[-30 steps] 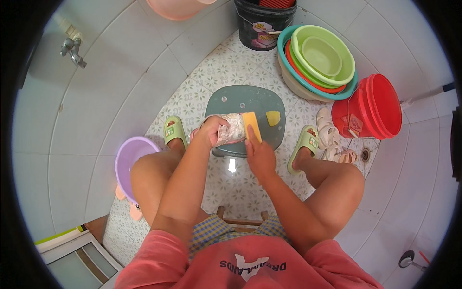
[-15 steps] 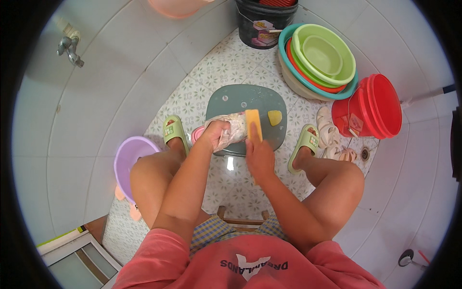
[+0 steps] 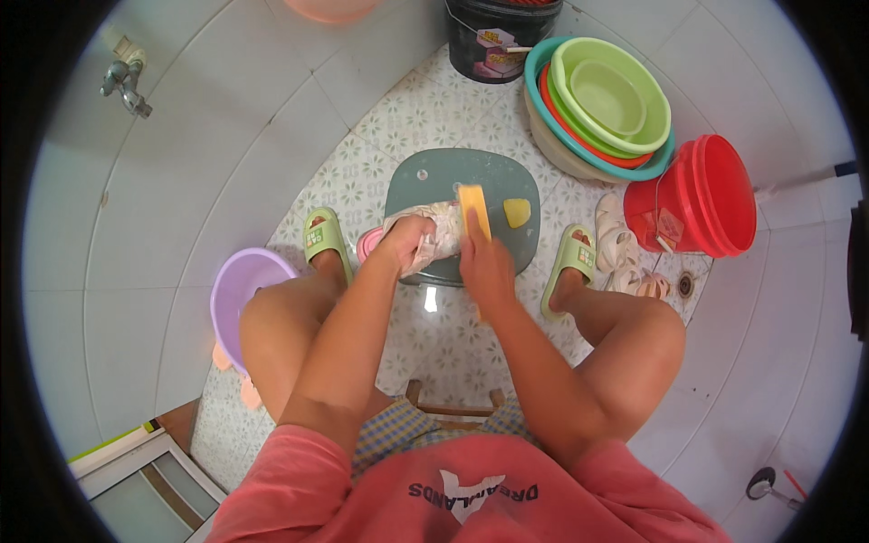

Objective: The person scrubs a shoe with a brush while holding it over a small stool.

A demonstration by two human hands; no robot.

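My left hand [image 3: 409, 242] is closed around a soapy white shoe [image 3: 444, 233] with a pink end [image 3: 368, 243] that sticks out on the left. Its fingers are partly hidden by the shoe's crumpled upper. In my right hand [image 3: 487, 270] is a long yellow scrubbing brush [image 3: 473, 208], its head pressed against the right end of the shoe. Bristles do not show from here. Under both lies a grey-green board [image 3: 434, 170] with wet, foamy marks. A yellow piece of soap [image 3: 517, 213] rests on the board, right of the brush.
At left by my knee stands a purple basin [image 3: 249, 264]. Stacked basins [image 3: 656, 113], a red bucket [image 3: 670, 213] and a black bucket [image 3: 493, 54] line the far right wall. Pale sandals [image 3: 615, 244] lie near the floor drain [image 3: 686, 286]. A tap [image 3: 127, 89] juts from the left wall.
The brush has shifted slightly left and up against the shoe, with my right hand moving along. My left hand keeps its hold on the shoe. The whole view has tilted a little.
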